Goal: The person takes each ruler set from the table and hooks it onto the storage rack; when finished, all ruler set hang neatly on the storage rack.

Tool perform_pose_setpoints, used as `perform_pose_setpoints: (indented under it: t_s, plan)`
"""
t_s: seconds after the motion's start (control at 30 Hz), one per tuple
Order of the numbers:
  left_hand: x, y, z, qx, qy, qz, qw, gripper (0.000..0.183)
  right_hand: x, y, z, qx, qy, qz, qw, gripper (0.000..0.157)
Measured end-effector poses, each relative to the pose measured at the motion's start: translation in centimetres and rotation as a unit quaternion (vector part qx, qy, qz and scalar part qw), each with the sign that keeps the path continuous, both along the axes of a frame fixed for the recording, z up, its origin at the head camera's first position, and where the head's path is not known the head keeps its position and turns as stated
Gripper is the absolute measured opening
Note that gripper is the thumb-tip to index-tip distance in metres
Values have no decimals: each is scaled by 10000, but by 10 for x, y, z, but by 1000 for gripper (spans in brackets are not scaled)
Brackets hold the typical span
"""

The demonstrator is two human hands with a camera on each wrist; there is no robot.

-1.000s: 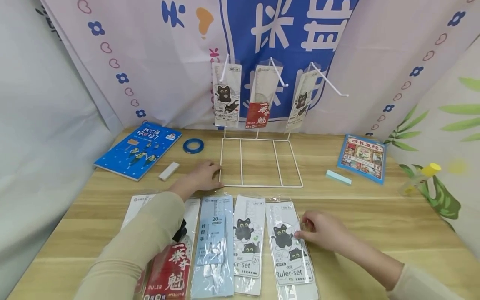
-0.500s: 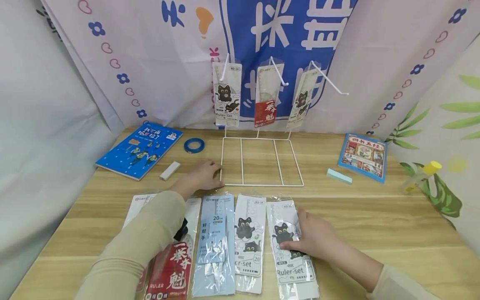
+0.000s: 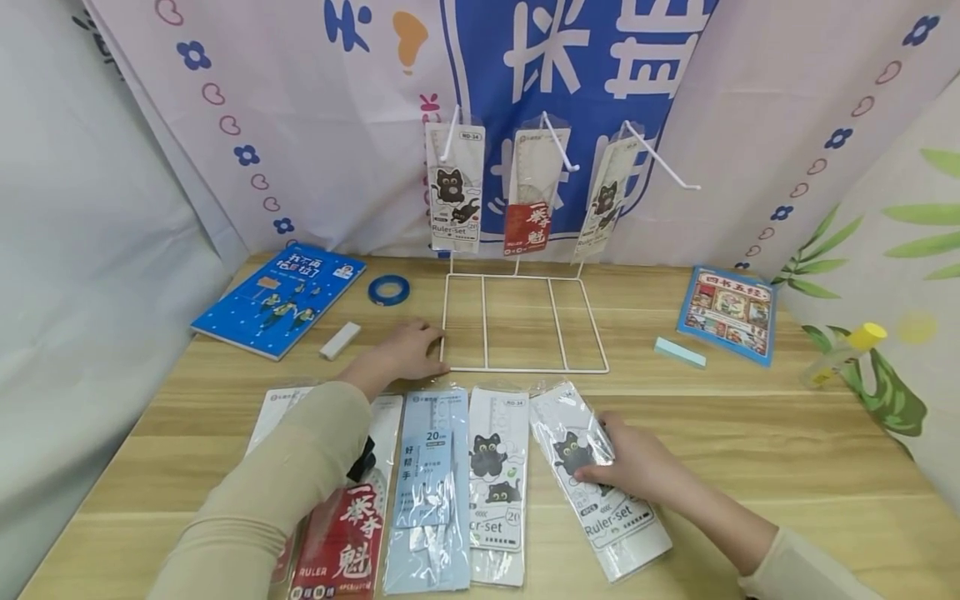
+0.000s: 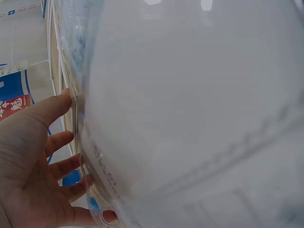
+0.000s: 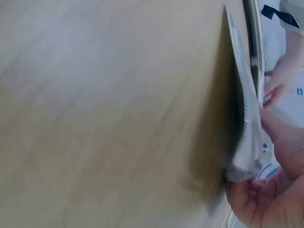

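Observation:
My right hand (image 3: pixel 637 458) pinches the right edge of a black-cat ruler set (image 3: pixel 600 487), thumb on its front and fingers underneath. The packet is tilted, its lower end swung to the right; in the right wrist view this ruler set (image 5: pixel 247 109) shows edge-on, close over the table with a shadow beside it. My left hand (image 3: pixel 401 350) rests at the lower left corner of the white wire rack (image 3: pixel 486 325), fingers loosely extended. In the left wrist view that hand (image 4: pixel 42 161) has its fingers spread, and a clear packet fills most of the picture.
Two more cat and blue ruler sets, a blue one (image 3: pixel 427 492) and a white one (image 3: pixel 495 483), lie left of the held packet, beside a red one (image 3: pixel 337 542). Three packets hang on the rack's hooks. Books, tape (image 3: pixel 388 290), erasers and a glue bottle (image 3: pixel 847 354) stand around.
My right hand has moved from the rightmost ruler set's edge onto it and taken hold. The packet has turned, its lower end swinging right. My left hand stays at the rack.

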State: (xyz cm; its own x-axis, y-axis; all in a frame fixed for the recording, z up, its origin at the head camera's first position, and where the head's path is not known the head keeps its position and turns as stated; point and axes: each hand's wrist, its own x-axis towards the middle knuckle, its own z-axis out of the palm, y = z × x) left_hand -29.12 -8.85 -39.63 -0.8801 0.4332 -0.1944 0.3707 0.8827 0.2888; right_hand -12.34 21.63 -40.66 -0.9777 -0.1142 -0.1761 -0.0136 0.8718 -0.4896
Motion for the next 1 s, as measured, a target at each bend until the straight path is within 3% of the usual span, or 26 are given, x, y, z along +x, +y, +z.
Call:
perform_pose_setpoints:
  t_s: [0.13,0.3,0.5,0.7,0.87,1.0]
  plan:
    - [2,1,1,-8,5,20,10000,68,-3,14,1,-997,-526,12,9936,70]
    - [2,1,1,-9,-10,35,10000,68,-7,33,5,-2245,-1198,312,9666,55]
    - [1,0,2,59,-30,-39,10000,68,-11,48,16,-2785,-1673,132,9457,55]
    - [1,0,3,11,-70,-31,10000,68,-13,62,27,-2934,-1672,-133,9412,58]
    - [1,1,3,16,-136,28,9999,68,-16,74,45,-3241,-1443,82,9349,57]
    - [0,1,1,23,-88,-1,10000,68,-18,80,63,-3452,-900,313,9337,61]
